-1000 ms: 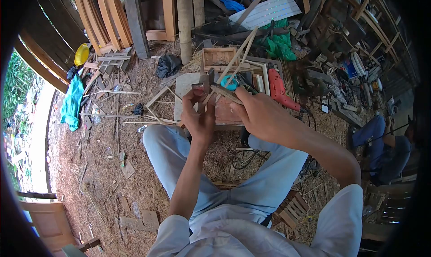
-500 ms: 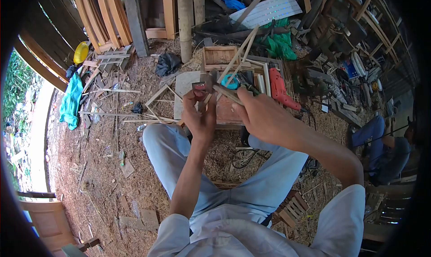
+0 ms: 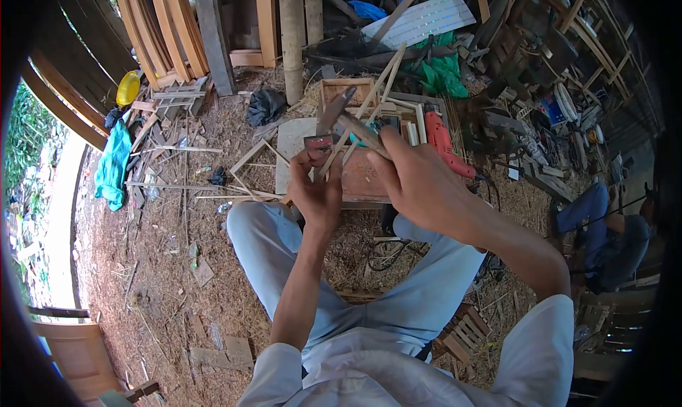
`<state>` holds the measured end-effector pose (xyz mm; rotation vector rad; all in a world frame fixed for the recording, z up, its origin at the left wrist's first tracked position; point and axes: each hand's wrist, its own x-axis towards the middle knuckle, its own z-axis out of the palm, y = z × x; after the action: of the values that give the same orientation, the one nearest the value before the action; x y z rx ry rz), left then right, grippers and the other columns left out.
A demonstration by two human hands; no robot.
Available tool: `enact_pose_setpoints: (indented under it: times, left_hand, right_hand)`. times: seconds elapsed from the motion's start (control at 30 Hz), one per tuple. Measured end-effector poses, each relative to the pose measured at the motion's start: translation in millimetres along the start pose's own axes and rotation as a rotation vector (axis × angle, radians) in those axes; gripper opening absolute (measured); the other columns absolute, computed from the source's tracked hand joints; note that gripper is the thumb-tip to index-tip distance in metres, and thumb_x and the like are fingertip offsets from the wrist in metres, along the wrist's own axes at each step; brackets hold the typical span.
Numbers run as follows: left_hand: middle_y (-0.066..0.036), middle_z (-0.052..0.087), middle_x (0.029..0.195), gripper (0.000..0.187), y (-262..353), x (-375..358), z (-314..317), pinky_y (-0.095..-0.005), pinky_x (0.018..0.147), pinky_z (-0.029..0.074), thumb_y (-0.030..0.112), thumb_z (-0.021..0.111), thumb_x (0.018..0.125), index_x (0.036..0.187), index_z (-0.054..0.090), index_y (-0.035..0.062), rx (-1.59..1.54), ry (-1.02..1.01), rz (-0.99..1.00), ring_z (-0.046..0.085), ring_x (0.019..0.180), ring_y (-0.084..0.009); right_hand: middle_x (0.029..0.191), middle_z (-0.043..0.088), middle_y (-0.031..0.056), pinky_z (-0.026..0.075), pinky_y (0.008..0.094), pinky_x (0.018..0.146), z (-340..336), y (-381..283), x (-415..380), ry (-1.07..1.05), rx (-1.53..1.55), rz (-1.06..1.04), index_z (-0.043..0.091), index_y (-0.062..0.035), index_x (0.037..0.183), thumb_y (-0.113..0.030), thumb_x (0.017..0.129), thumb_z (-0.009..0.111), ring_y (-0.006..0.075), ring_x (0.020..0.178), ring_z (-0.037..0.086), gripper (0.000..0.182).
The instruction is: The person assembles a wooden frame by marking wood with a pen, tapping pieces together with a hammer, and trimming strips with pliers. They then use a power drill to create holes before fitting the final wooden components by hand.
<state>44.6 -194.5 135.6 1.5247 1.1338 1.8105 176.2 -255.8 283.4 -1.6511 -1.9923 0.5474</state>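
Observation:
My right hand (image 3: 419, 176) is closed around the wooden handle of a hammer (image 3: 367, 135), whose dark metal head is raised over my left hand. My left hand (image 3: 317, 197) grips a small dark tool with a red part (image 3: 317, 145) upright between thumb and fingers; its kind cannot be made out. The hammer head is just above this tool, apart from it. Beneath both hands lies a low work surface with a reddish-brown board (image 3: 366, 176) on it. Thin wooden strips (image 3: 380, 87) lean across just beyond the hands.
A red power drill (image 3: 442, 140) lies at the right of the work surface, near a wooden box (image 3: 348, 91). A bamboo post (image 3: 292, 45) stands ahead. Wood shavings and scraps cover the floor (image 3: 177, 265). Another person's leg (image 3: 586, 208) shows at far right.
The hammer has lifted up and away from the tool in my left hand, with its head now tilted. My left hand has hardly moved.

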Motion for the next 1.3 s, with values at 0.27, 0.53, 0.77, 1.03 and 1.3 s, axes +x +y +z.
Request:
enact_pose_setpoints:
  times: [0.27, 0.53, 0.77, 1.03, 1.3]
  left_hand:
    - [-0.007, 0.058, 0.086, 0.031, -2.0, -1.1, 0.7, -0.0248, 0.076, 0.047, -0.003, 0.073, 0.076, 0.095, 0.048, 0.0015, -0.137, 0.03, -0.071, 0.056, 0.08, -0.0119]
    - [-0.006, 0.059, 0.085, 0.032, -0.8, -0.9, 4.7, -0.0242, 0.076, 0.046, -0.004, 0.073, 0.076, 0.094, 0.047, 0.0022, -0.1, 0.035, -0.046, 0.056, 0.079, -0.0112]
    - [-0.007, 0.06, 0.087, 0.032, -4.5, -0.8, -0.5, -0.0257, 0.076, 0.047, -0.004, 0.072, 0.077, 0.095, 0.047, 0.0022, 0.038, -0.021, 0.017, 0.057, 0.082, -0.0119]
    - [-0.006, 0.058, 0.086, 0.031, -2.9, -4.5, 4.2, -0.0261, 0.078, 0.046, -0.005, 0.071, 0.078, 0.096, 0.047, 0.0024, -0.049, -0.025, -0.001, 0.057, 0.083, -0.0117]
    - [-0.007, 0.06, 0.089, 0.031, -10.6, 2.5, -1.0, -0.0241, 0.075, 0.047, -0.003, 0.073, 0.077, 0.097, 0.05, 0.001, -0.059, 0.006, 0.066, 0.056, 0.08, -0.0123]
  right_hand:
    - [0.057, 0.056, 0.0225, 0.046, 0.0503, 0.05, 1.2, 6.9, 1.2, -0.042, -0.107, -0.069, 0.044, 0.0053, 0.099, -0.018, 0.096, 0.049, 0.0441, 0.056, 0.06, 0.024]
    - [0.058, 0.054, 0.0246, 0.04, 0.0516, 0.052, 3.0, 8.0, -3.3, -0.029, -0.082, -0.031, 0.044, 0.0023, 0.097, -0.018, 0.096, 0.05, 0.0466, 0.058, 0.057, 0.021]
    - [0.073, 0.061, 0.0255, 0.049, 0.0519, 0.062, -6.0, -2.5, -0.6, -0.133, -0.131, 0.042, 0.047, 0.0039, 0.101, -0.017, 0.096, 0.049, 0.0437, 0.074, 0.063, 0.022]
    - [0.063, 0.059, 0.0224, 0.048, 0.0501, 0.053, 9.0, 14.1, -2.1, -0.053, -0.193, -0.112, 0.046, 0.0033, 0.105, -0.018, 0.097, 0.048, 0.0434, 0.061, 0.061, 0.023]
    - [0.056, 0.056, 0.0214, 0.045, 0.0501, 0.049, 5.7, 17.1, -3.1, 0.022, -0.039, -0.12, 0.045, 0.0043, 0.101, -0.017, 0.096, 0.051, 0.0436, 0.053, 0.059, 0.023]
